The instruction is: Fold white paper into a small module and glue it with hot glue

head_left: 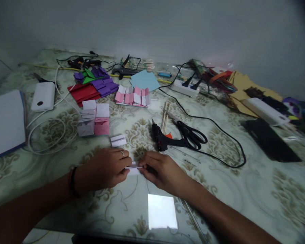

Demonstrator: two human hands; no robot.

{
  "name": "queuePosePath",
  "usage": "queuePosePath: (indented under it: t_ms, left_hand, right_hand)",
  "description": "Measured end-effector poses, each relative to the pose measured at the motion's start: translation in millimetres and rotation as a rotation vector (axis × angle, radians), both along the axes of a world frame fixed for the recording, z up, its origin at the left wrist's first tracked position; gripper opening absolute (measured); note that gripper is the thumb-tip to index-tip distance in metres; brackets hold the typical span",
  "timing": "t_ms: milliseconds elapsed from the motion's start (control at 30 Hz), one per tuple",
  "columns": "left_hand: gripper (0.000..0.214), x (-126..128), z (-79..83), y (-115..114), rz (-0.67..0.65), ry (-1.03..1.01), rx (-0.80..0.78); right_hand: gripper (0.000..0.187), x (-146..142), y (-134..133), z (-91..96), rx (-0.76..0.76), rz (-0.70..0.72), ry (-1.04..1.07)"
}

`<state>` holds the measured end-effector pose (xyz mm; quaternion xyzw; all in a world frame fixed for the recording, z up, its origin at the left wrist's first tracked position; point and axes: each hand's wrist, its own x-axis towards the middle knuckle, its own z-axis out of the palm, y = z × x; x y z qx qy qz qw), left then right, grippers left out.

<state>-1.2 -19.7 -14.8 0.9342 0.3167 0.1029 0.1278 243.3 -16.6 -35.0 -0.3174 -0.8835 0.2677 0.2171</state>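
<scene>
Between my two hands lies a small folded white paper point(134, 171), low on the table. My left hand point(109, 167) pinches its left end, a ring on one finger. At the right end, my right hand point(160, 169) has its thumb and fingers closed on the same paper. Just beyond my left hand rests another folded white piece point(118, 140). A flat white paper square point(162, 211) lies nearer the front edge. Folded pink and white paper pieces point(101, 126) sit together farther left, with a similar pink and white group point(133, 96) behind them.
Right of my hands are a black glue gun point(165, 137), its cord, black scissors point(190, 134) and wooden sticks point(165, 118). A power strip point(185, 88), light blue paper point(144, 80) and purple folded papers point(105, 87) stand at the back. A white power bank point(43, 96) is left, a black phone-like slab point(271, 140) right.
</scene>
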Motion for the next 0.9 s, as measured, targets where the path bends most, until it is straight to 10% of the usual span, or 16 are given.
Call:
queuePosePath:
  t_ms: [900]
  left_hand:
    - [0.015, 2.5, -6.2, 3.5, 0.008, -0.102, -0.119]
  right_hand:
    - [0.011, -0.2, 0.0, 3.4, -0.11, -0.062, 0.064]
